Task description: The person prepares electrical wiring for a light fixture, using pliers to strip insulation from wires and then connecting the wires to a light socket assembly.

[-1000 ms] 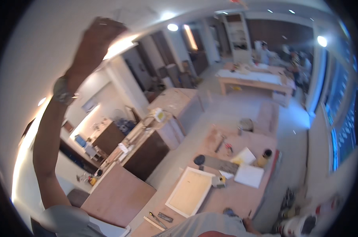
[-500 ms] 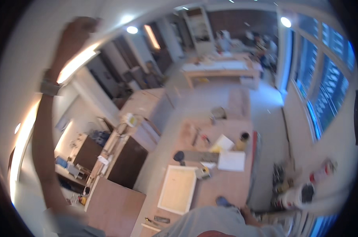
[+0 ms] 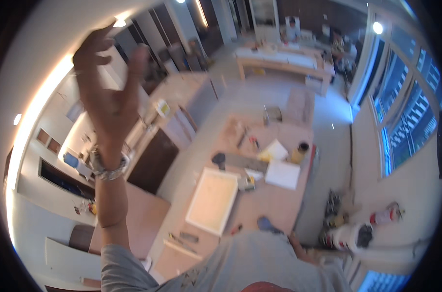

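My left hand [image 3: 106,82] is raised high on the left, fingers spread and apart, holding nothing. A metal-banded watch circles its wrist. Low on the right, my right hand [image 3: 294,239] rests at the table's near side, mostly hidden behind my grey shirt. Close to it lies a dark blue tool-like object [image 3: 268,224]; whether the hand touches it cannot be seen. In front of me on the wooden work table [image 3: 250,216] sits a shallow white-edged wooden tray or frame [image 3: 212,200].
White sheets [image 3: 282,174], a cup-like container [image 3: 299,153] and a dark-headed tool [image 3: 219,159] lie farther along the table. Another workbench [image 3: 279,61] stands at the back, with a person near it. A white bucket [image 3: 345,237] and a red extinguisher [image 3: 385,215] stand right, below the windows.
My left hand has come down and inward from near the ceiling, its fingers now spread wide. The view has tilted, and the table appears higher in it.
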